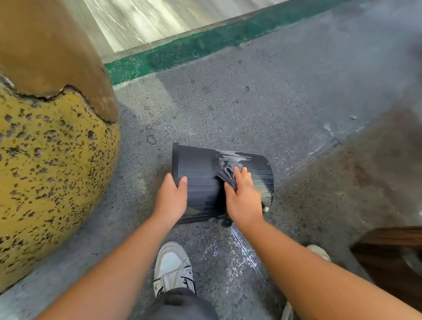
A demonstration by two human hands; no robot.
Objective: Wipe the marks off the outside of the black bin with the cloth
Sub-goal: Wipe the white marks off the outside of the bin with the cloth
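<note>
Black bin (201, 184) lies on its side on grey concrete floor (263, 100), just ahead of our white shoe (172, 267); long axis runs left to right. Which end is open we cannot tell. Pale marks (229, 157) streak upper wall. Our right hand (243, 197) grips bunched grey cloth (229, 174), pressing it to wall just below marks, likely mid-wipe. Our left hand (171, 198) curls over left rim, likely steadying bin against rolling. Pitted yellow pillar (46, 156) stands at left

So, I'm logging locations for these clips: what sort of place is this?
Probably outdoors or a garage-like service area: bare speckled concrete floor, a green painted strip along a wall, and a pitted yellow pillar base.
</note>
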